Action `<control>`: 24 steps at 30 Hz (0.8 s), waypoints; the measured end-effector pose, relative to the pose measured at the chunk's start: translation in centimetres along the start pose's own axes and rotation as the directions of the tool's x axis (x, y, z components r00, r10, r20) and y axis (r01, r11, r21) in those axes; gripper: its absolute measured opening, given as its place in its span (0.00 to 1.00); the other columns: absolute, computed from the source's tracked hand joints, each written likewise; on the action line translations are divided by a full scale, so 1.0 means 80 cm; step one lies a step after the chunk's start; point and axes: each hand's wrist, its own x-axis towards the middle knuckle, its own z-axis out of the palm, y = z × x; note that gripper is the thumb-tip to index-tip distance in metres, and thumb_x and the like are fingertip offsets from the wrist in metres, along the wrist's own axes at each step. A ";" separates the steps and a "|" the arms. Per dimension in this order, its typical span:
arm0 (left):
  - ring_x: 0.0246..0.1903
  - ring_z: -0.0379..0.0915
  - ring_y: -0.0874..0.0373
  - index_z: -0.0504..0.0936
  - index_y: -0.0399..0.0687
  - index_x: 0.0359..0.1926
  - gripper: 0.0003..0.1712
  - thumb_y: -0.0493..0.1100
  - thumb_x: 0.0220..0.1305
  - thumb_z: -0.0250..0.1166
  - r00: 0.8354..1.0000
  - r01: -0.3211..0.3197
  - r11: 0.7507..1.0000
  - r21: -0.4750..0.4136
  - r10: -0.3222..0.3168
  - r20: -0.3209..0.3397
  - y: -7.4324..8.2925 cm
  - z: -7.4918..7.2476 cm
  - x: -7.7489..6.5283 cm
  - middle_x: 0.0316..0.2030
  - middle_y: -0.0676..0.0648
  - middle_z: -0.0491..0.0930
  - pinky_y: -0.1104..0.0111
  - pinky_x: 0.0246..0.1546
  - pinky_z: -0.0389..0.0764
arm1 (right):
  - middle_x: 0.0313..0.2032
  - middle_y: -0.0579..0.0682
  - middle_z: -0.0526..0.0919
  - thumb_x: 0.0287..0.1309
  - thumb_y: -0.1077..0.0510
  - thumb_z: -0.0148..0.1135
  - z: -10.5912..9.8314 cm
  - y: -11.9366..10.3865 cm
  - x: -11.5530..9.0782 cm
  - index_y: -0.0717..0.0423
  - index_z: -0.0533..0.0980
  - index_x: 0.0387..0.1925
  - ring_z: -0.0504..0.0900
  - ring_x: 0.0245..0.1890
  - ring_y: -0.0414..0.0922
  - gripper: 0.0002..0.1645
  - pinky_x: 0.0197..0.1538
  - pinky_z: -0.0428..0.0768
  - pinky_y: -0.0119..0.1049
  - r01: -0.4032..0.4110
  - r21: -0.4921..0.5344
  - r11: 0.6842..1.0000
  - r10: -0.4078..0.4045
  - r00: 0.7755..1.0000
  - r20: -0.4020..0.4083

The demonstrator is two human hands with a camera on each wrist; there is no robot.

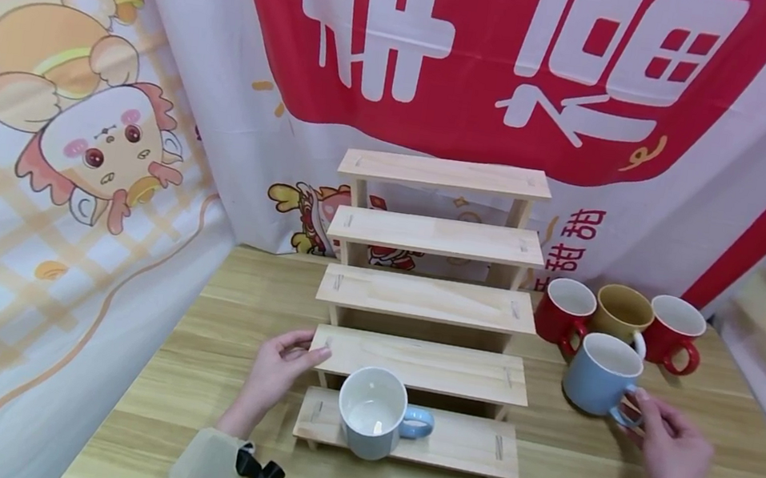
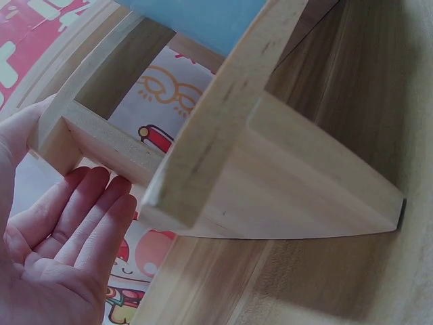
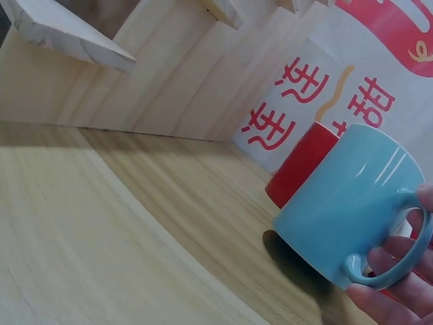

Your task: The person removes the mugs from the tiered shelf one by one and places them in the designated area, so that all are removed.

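A tiered wooden shelf (image 1: 429, 299) with step-like boards stands on the table. My left hand (image 1: 281, 372) grips the left end of its second board from the bottom, thumb over the top and fingers (image 2: 101, 223) bent underneath in the left wrist view. A light blue mug with a white inside (image 1: 372, 414) is on the lowest board, its handle to the right. On the right, my right hand (image 1: 677, 455) holds a second blue mug (image 1: 599, 378) by its handle (image 3: 399, 264). In the right wrist view this mug looks tilted, with a dark shadow under it.
Behind the held mug stand a red mug (image 1: 557, 317), a tan mug with a white handle (image 1: 624, 307) and another red mug (image 1: 672, 330), close together. A printed cloth (image 1: 228, 89) hangs behind the shelf and along the left side of the wooden table (image 1: 230, 300).
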 end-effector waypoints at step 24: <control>0.49 0.81 0.50 0.80 0.37 0.59 0.33 0.49 0.57 0.79 1.000 -0.002 1.000 0.019 0.002 -0.013 -0.003 0.000 0.001 0.53 0.39 0.81 0.70 0.48 0.83 | 0.32 0.47 0.89 0.57 0.55 0.77 0.001 0.022 -0.025 0.54 0.86 0.36 0.89 0.31 0.41 0.09 0.38 0.87 0.35 -0.047 0.019 0.999 0.048 0.999 -0.013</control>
